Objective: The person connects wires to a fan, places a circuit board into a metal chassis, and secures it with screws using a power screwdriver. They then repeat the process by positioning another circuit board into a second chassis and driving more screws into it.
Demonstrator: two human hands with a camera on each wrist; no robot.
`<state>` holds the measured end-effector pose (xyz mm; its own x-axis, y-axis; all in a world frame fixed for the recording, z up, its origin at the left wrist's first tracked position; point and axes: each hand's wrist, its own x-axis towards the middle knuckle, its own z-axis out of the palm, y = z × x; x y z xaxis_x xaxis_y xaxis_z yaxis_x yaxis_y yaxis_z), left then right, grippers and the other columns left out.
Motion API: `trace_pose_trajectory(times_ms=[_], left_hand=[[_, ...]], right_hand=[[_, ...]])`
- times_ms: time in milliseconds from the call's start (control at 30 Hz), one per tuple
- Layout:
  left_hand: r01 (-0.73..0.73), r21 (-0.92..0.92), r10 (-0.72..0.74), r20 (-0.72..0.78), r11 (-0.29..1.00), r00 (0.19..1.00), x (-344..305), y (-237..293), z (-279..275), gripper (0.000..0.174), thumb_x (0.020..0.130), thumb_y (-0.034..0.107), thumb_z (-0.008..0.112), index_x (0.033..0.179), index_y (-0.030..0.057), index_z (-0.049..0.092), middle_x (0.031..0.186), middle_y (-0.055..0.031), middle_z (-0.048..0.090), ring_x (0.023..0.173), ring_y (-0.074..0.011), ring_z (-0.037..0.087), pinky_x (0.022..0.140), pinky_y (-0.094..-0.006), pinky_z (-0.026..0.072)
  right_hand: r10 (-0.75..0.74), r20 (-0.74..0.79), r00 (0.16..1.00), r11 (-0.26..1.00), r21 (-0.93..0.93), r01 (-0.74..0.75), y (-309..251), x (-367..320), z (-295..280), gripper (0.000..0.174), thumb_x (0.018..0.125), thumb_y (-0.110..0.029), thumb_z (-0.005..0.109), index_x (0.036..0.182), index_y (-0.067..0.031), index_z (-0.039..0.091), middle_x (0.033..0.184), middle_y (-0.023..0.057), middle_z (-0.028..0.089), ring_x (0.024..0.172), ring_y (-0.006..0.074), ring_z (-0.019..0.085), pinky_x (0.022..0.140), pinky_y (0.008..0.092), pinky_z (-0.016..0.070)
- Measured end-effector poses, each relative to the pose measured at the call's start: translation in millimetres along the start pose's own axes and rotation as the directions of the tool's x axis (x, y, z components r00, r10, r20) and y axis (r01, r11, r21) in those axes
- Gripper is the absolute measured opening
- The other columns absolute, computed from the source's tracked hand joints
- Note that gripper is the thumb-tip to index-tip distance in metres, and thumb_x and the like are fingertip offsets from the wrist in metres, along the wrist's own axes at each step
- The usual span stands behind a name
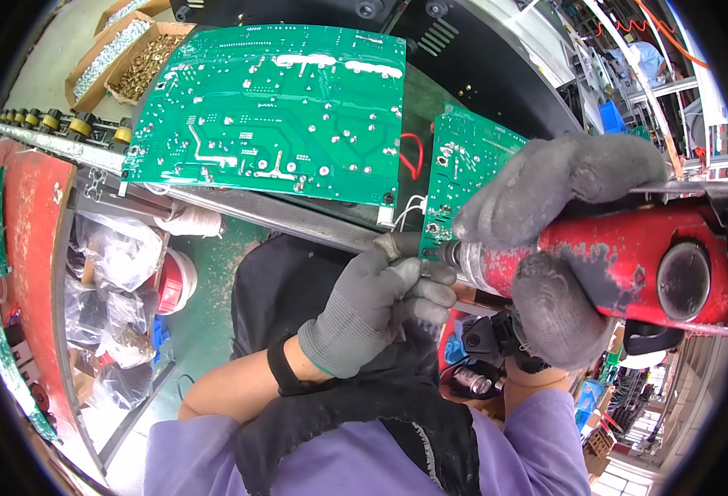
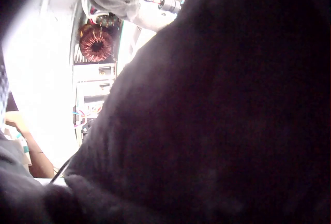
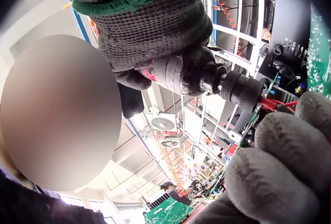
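Observation:
My right hand (image 1: 562,240), in a worn grey glove, grips a red power driver (image 1: 637,256) with chipped paint. Its black knurled chuck (image 3: 240,90) points at the edge of a narrow green circuit board (image 1: 467,157). On the board's other side my left hand (image 1: 364,306), also gloved in grey, has its fingers curled and pinches a short dark cylindrical part (image 1: 409,242) at the board's lower edge. A red piece (image 3: 268,104) shows just past the chuck, close to the left fingers (image 3: 279,169). Dark cloth fills most of the left wrist view.
A large green circuit board (image 1: 273,116) lies solder side up on the bench. Boxes of brass and silver screws (image 1: 145,66) stand at the upper left. A red wire loop (image 1: 413,155) lies between the boards. Black slotted panels (image 1: 496,83) stretch behind. A copper coil (image 2: 96,44) shows below.

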<state>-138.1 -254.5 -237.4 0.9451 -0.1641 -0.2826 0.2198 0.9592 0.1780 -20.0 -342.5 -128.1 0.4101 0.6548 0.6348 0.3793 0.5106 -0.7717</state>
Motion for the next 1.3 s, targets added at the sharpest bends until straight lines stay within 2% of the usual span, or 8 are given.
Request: trace_pose_trajectory(times_ms=[300,400,600,900,1000,1100,1200,1300], left_hand=[[-0.006,-0.006,0.007,0.019,1.0,1.0,-2.2,0.0,-1.0,0.038,0.099,0.007,0.04,0.133,-0.0079,0.032,0.111,-0.023,0.06,0.09,-0.0239,0.069,0.073,-0.0297,0.0598],[-0.135,0.251,0.122,0.067,0.958,0.99,-3.9,0.0,-0.1,0.038,0.1,0.008,0.04,0.134,-0.0068,0.033,0.111,-0.0227,0.061,0.09,-0.0241,0.069,0.072,-0.0296,0.0599],[0.043,0.403,-0.042,-0.012,0.914,0.999,-19.7,25.8,-2.1,0.037,0.103,0.015,0.038,0.136,-0.0014,0.036,0.111,-0.0185,0.062,0.086,-0.02,0.068,0.069,-0.0269,0.0586],[-0.251,0.692,0.262,0.093,0.677,0.961,-17.8,10.6,5.7,0.033,0.093,0.0,0.056,0.125,-0.0041,0.048,0.098,-0.0103,0.063,0.079,-0.0109,0.063,0.067,-0.0237,0.0553],[-0.179,0.694,0.263,-0.015,0.697,0.965,-14.4,12.7,15.5,0.033,0.09,-0.004,0.059,0.121,-0.0057,0.049,0.094,-0.0105,0.063,0.078,-0.0118,0.064,0.067,-0.024,0.055],[-0.214,0.651,0.267,0.018,0.728,0.964,-11.2,9.7,10.1,0.03,0.09,-0.003,0.059,0.119,-0.0058,0.049,0.093,-0.0107,0.063,0.076,-0.0121,0.064,0.066,-0.0242,0.0549],[-0.246,0.607,0.284,0.033,0.756,0.958,-12.7,8.1,9.5,0.03,0.09,-0.002,0.06,0.119,-0.0058,0.049,0.093,-0.0105,0.063,0.077,-0.0123,0.064,0.066,-0.0244,0.0551],[-0.217,0.562,0.254,0.012,0.798,0.967,-12.6,8.8,11.9,0.031,0.09,-0.001,0.06,0.119,-0.0056,0.049,0.092,-0.0102,0.064,0.077,-0.0123,0.065,0.066,-0.0245,0.0551]], right_hand=[[-0.008,0.067,0.998,0.996,-0.083,0.014,-2.1,2.9,-0.5,0.055,0.078,-0.008,0.075,0.125,-0.0057,0.046,0.087,0.0091,0.06,0.075,0.0188,0.061,0.067,0.0349,0.0563],[-0.001,-0.008,1.0,0.999,-0.035,0.0,-0.4,-0.3,0.5,0.058,0.078,-0.01,0.077,0.126,-0.0059,0.045,0.088,0.0088,0.06,0.075,0.0186,0.06,0.067,0.0351,0.0561],[0.012,-0.023,1.0,0.997,-0.08,-0.014,-4.9,-1.5,0.6,0.056,0.077,-0.008,0.075,0.124,-0.0058,0.045,0.088,0.0089,0.059,0.075,0.0189,0.06,0.068,0.0351,0.0553],[0.113,0.077,0.991,0.86,-0.507,-0.059,-34.0,3.6,-3.4,0.051,0.074,-0.004,0.071,0.119,-0.0052,0.045,0.087,0.0095,0.058,0.075,0.0198,0.059,0.069,0.0347,0.0539],[0.112,-0.032,0.993,0.872,-0.475,-0.114,-19.3,-7.1,16.9,0.049,0.074,-0.004,0.071,0.115,-0.006,0.044,0.087,0.0097,0.057,0.075,0.0196,0.058,0.068,0.0355,0.053],[0.008,-0.404,0.915,0.999,0.042,0.01,-8.7,-8.4,28.7,0.048,0.075,-0.005,0.072,0.113,-0.0075,0.044,0.084,0.0086,0.057,0.072,0.0186,0.058,0.066,0.035,0.0525],[0.128,0.049,0.991,0.874,-0.478,-0.089,-28.7,2.1,2.6,0.047,0.075,-0.007,0.074,0.112,-0.0087,0.044,0.08,0.007,0.056,0.069,0.017,0.057,0.064,0.0338,0.0521],[0.125,-0.052,0.991,0.917,-0.374,-0.136,-24.7,-1.0,5.6,0.048,0.075,-0.008,0.075,0.11,-0.0083,0.044,0.078,0.0067,0.056,0.067,0.0163,0.056,0.063,0.0332,0.0518]])
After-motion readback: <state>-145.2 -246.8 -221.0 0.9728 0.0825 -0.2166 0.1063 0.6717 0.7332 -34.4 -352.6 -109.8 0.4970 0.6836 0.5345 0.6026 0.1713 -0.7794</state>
